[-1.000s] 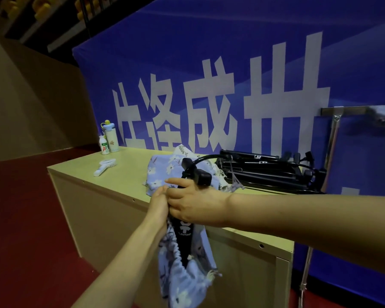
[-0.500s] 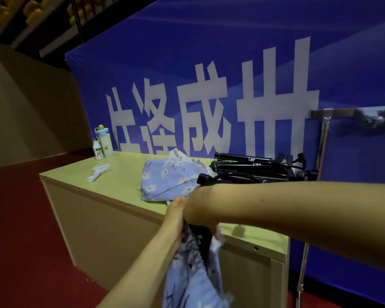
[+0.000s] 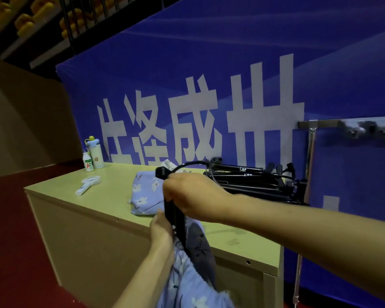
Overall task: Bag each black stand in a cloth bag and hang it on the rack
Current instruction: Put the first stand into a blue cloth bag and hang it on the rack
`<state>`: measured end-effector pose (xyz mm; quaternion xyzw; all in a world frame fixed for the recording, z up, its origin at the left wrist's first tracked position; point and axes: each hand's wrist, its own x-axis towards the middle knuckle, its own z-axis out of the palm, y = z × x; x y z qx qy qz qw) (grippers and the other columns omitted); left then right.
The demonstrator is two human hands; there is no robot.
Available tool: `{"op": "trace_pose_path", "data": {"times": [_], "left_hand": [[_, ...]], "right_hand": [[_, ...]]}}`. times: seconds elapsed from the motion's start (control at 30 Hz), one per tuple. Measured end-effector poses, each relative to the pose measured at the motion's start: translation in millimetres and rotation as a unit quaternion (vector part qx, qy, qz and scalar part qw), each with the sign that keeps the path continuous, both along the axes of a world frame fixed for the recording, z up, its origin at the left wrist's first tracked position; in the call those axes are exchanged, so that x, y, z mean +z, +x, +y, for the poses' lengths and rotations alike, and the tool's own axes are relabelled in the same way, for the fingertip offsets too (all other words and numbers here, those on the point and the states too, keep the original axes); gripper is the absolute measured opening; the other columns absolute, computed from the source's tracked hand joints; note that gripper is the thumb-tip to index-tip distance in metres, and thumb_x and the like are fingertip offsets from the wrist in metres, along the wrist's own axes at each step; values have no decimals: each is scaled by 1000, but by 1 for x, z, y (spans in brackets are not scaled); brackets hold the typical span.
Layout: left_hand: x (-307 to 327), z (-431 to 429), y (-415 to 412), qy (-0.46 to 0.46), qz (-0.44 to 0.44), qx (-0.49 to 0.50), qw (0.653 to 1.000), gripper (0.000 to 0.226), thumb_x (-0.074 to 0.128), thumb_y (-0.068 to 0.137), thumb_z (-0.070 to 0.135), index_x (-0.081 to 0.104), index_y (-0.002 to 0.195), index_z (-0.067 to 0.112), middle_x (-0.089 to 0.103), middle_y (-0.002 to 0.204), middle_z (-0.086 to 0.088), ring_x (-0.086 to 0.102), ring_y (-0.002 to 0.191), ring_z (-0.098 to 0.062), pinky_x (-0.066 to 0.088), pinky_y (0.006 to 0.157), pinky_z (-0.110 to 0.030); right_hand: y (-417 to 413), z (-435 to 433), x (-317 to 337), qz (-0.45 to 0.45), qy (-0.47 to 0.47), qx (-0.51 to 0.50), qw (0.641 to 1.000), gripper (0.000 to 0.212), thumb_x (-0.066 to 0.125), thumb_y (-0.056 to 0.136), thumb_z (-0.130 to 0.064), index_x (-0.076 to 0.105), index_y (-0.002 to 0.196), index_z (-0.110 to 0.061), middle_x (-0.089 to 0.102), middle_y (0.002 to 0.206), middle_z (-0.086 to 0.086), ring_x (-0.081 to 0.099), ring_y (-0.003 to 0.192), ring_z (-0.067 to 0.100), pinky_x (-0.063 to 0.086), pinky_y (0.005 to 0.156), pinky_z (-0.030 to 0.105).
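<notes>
My right hand [image 3: 193, 196] grips a black stand [image 3: 175, 221] near its top, and the lower part of the stand is down inside a light blue flowered cloth bag [image 3: 191, 276]. My left hand [image 3: 162, 232] pinches the bag's gathered mouth beside the stand. The bag hangs in front of the counter's front edge. More folded blue flowered bags [image 3: 146, 194] lie on the counter top, and a pile of black stands [image 3: 253, 183] lies behind my right hand. The metal rack [image 3: 311, 141] stands at the right, its bar holding grey hooks [image 3: 365, 130].
The pale wooden counter [image 3: 93, 218] carries a white hand fan [image 3: 88, 185], a small drink bottle [image 3: 88, 164] and a taller flask [image 3: 96, 153] at its far left. A blue banner [image 3: 209, 74] hangs behind. Red floor [image 3: 13, 252] lies to the left.
My right hand has slid back up to the stand's top, and the stand's head shows above the bag again. The bag has gathered lower around the stand.
</notes>
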<state>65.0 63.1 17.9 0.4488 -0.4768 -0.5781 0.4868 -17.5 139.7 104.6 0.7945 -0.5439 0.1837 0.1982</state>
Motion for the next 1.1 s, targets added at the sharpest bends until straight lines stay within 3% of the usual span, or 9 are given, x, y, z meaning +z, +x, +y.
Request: {"op": "trace_pose_path", "data": {"times": [0.17,0.27,0.4,0.5,0.6,0.7,0.83,0.97,1.1], "left_hand": [[14,6,1,7,77,86,993,65,26,96,52,50,127,1,58,92,-10,57,95,-34,44,84,-39],[24,8,-1,2,83,78,993,59,27,91,63,51,89,9,51,74,-1,52,68,-25,43,73,-37],[25,15,-1,-25,93,65,993,55,43,85,63,46,62,14,44,61,-4,41,55,-19,34,54,-31],[20,21,-2,-16,75,39,996,44,62,82,50,57,68,9,50,54,-1,45,55,-21,37,51,-30],[22,30,-9,-9,91,-10,996,49,69,80,41,67,103,-3,68,87,-17,65,83,-34,55,80,-43],[27,38,-19,-18,76,-44,996,44,71,78,40,68,100,2,71,104,-21,67,96,-36,53,91,-50],[42,62,-39,-23,49,-72,996,37,73,74,47,64,80,12,67,93,-25,66,87,-37,53,80,-44],[58,94,-63,-20,53,-102,993,38,69,77,46,61,82,9,63,78,-10,60,69,-25,50,64,-34],[61,120,-95,-17,67,-155,985,43,72,75,46,63,94,9,68,95,-11,64,91,-31,53,88,-45]], "right_hand": [[-18,3,-52,-212,103,-113,965,17,54,84,-31,49,90,-16,63,90,9,56,80,29,46,68,38],[-20,-9,-71,-275,134,-170,937,38,51,87,-53,45,92,-16,63,93,7,53,79,26,44,70,38],[-22,-15,-72,-281,159,-174,930,33,49,92,-48,45,92,-15,60,89,10,51,79,25,37,63,35],[-21,-11,-63,-280,203,-148,927,18,56,89,-25,52,91,-8,61,96,17,51,83,25,34,64,31],[-33,-8,-56,-283,188,-190,921,9,51,82,-5,50,75,-11,53,83,14,49,78,26,33,61,30],[-58,2,-46,-377,165,-232,881,20,49,79,5,60,74,-12,57,75,10,55,71,24,44,62,33],[-96,40,-24,-522,160,-204,813,23,50,88,1,59,69,-9,53,64,7,51,55,16,45,52,26],[-133,85,-10,-522,165,-204,811,13,64,85,-8,62,71,-8,53,69,12,48,56,16,43,50,25],[-171,133,-9,-545,149,-223,794,19,69,84,-17,59,69,-11,50,62,9,46,54,16,44,56,27]]}}
